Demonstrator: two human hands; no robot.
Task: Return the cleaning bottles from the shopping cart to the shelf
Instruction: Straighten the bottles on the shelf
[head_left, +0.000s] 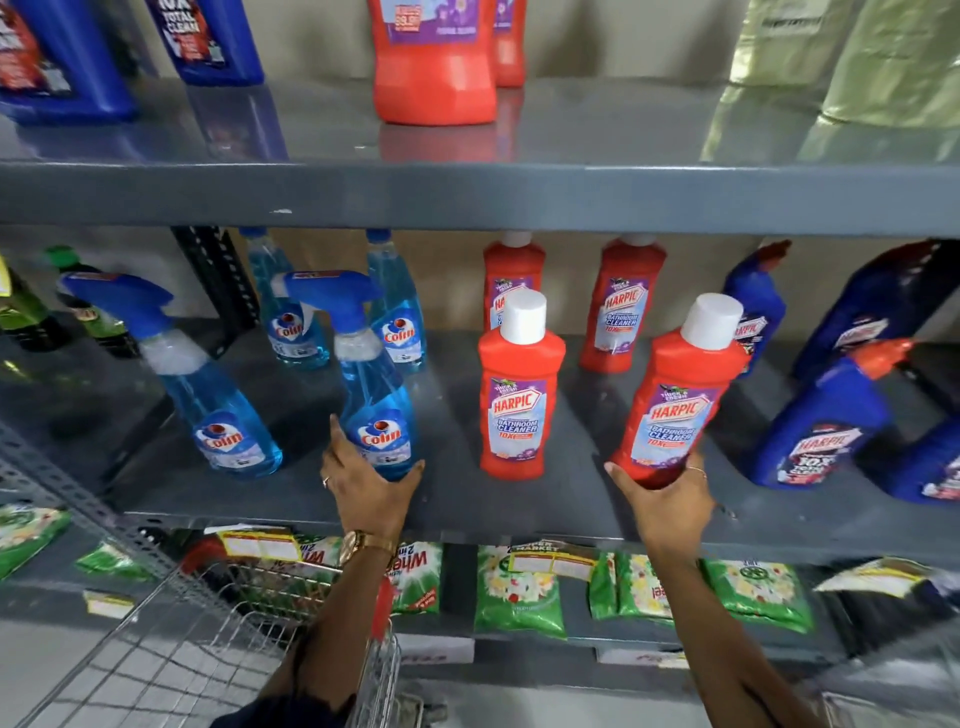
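Note:
My left hand (366, 491) grips the base of a blue Colin spray bottle (371, 395) standing on the grey middle shelf (519, 512). A red Harpic bathroom cleaner bottle (675, 400) with a white cap leans to the right, its base just above the shelf, held from below by my right hand (667, 501). Between them an identical red Harpic bottle (517, 395) stands upright. Another Colin spray bottle (208, 395) stands left of my left hand. The wire shopping cart (218, 639) is at the bottom left, under my left arm.
Behind stand two more Colin bottles (395, 312), two red Harpic bottles (621, 306) and, at right, blue Harpic bottles (821, 421). The upper shelf (467, 192) carries blue and red bottles. Green detergent packets (519, 587) lie on the lower shelf. Dark green bottles (78, 296) are far left.

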